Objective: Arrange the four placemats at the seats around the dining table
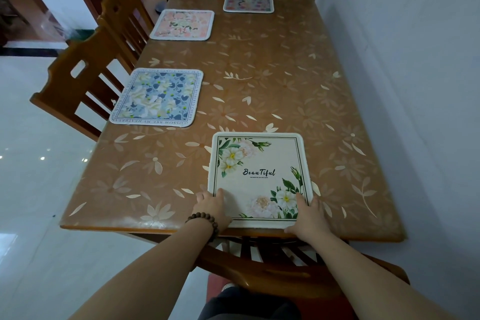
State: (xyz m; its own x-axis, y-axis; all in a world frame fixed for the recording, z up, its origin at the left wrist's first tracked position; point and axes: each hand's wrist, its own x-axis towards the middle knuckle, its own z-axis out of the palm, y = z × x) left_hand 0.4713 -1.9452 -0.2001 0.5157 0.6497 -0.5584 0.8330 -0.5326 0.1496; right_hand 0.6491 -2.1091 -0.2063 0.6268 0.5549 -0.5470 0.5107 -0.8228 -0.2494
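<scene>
A cream "Beautiful" placemat [259, 179] lay flat at the table's [285, 86] near edge, its near corners gripped between the left hand [211, 209] and right hand [309, 217], thumbs on top, while three more floral mats, blue [157, 96], pink [182, 24] and multicoloured [248, 0], lay beyond the left hand before wooden chairs [78, 80].

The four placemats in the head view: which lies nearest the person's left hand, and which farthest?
From the left hand:
1. Beautiful placemat, under its fingers, near edge.
2. Blue floral placemat, left side.
3. Pink floral placemat, farther along the left.
4. Multicoloured floral placemat, far end.
</scene>
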